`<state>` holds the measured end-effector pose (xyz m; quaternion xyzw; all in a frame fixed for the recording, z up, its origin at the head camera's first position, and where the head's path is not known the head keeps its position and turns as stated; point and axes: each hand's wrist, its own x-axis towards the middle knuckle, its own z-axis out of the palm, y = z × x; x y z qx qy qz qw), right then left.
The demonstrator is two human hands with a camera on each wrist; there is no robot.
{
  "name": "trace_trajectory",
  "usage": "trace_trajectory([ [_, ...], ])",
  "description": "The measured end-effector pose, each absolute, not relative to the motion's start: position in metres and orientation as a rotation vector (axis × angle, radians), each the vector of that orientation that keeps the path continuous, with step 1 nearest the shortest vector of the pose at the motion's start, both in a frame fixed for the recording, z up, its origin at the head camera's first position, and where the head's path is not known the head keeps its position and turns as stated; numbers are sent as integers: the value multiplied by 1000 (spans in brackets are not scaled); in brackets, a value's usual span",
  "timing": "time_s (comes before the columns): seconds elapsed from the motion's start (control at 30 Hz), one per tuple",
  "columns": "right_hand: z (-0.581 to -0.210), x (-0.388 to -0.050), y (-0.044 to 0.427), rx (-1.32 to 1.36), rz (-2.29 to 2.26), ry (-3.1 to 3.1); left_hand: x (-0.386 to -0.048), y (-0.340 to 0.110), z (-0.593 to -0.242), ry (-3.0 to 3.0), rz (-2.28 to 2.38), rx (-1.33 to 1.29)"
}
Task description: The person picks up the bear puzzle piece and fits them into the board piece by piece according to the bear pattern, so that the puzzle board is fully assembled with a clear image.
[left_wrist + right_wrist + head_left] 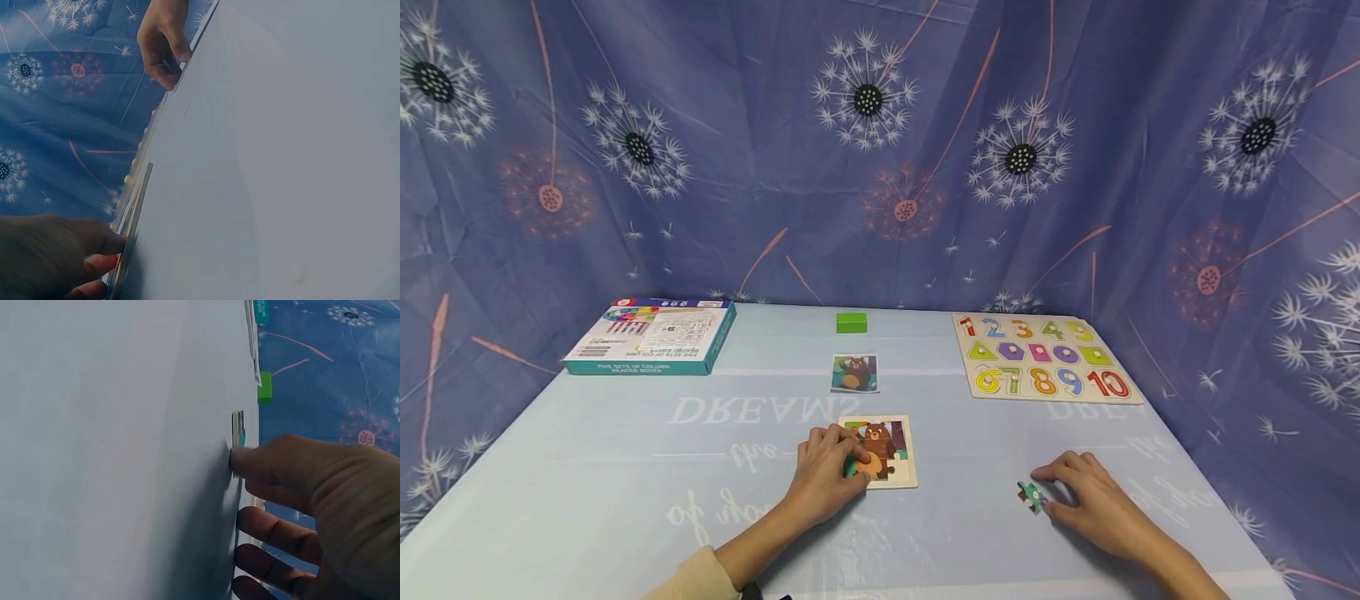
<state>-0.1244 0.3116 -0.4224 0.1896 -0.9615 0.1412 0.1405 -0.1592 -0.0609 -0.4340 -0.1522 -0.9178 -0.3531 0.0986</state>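
A wooden jigsaw tray (pixel 912 483) with a brown bear picture lies at the middle of the table; pale bare tray shows at its lower right. My left hand (pixel 826 471) rests on the tray's left part, index finger and thumb over the bear's belly and covering some of it. In the left wrist view the fingers (pixel 112 242) touch the tray from above. To the right, my right hand (pixel 1093 504) pinches a jigsaw piece (pixel 1032 497), green and brown, between thumb and index finger, close over the table. Its other fingers spread apart in the right wrist view.
Behind the tray lies a bear picture card (pixel 854 373), with a green block (pixel 852 322) farther back. A teal-edged box (pixel 651 337) sits at the back left, a number and shape board (pixel 1048 358) at the back right. A patterned blue cloth (pixel 760 167) hangs behind.
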Motion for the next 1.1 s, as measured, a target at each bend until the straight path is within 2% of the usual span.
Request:
trace_trajectory([
  [0.77,-423,-132,306,616,467,-2827,-159,-61,-435,-2715,-1035,-444],
  [1.1,-416,-136,287,645,499,-2783,-159,-61,-435,-2715,-1037,-443],
])
